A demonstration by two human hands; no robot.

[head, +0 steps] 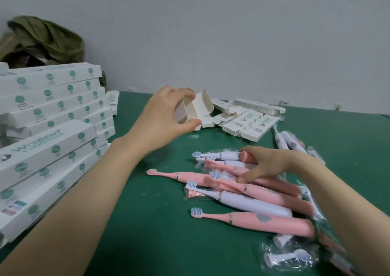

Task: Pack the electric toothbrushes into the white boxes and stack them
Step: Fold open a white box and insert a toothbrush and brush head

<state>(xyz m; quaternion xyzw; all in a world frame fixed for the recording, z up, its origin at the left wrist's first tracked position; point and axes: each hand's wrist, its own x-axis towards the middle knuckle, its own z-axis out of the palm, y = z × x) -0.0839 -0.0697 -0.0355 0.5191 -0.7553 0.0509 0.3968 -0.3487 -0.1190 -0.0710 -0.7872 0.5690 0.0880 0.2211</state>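
So the left hand (168, 115) is out over the far middle of the desk (147, 233), holding an open white box (196, 109) off the surface. Fingers are on top, thumb underneath, and the end flaps stick out to the right.

The right hand (268, 166) is down in the toothbrush pile (242, 199) on the right side. Its fingers are curled over the end of a pink toothbrush (247, 156) with the thumb tucked in below, so it looks like it's gripping that one. The pile itself is a mix of pink and white brushes lying mostly heads-left, some in clear plastic sleeves.

Near the right edge there are a couple of spare brush heads (287, 256) in clear bags.

Far side, just beyond the held box, is a loose heap of empty boxes (249, 120) lying flat. The whole left side is taken up by the stacked boxes (52, 106) with teal print, several layers high. Behind that stack there's an olive green bag (46, 39) against the grey wall.
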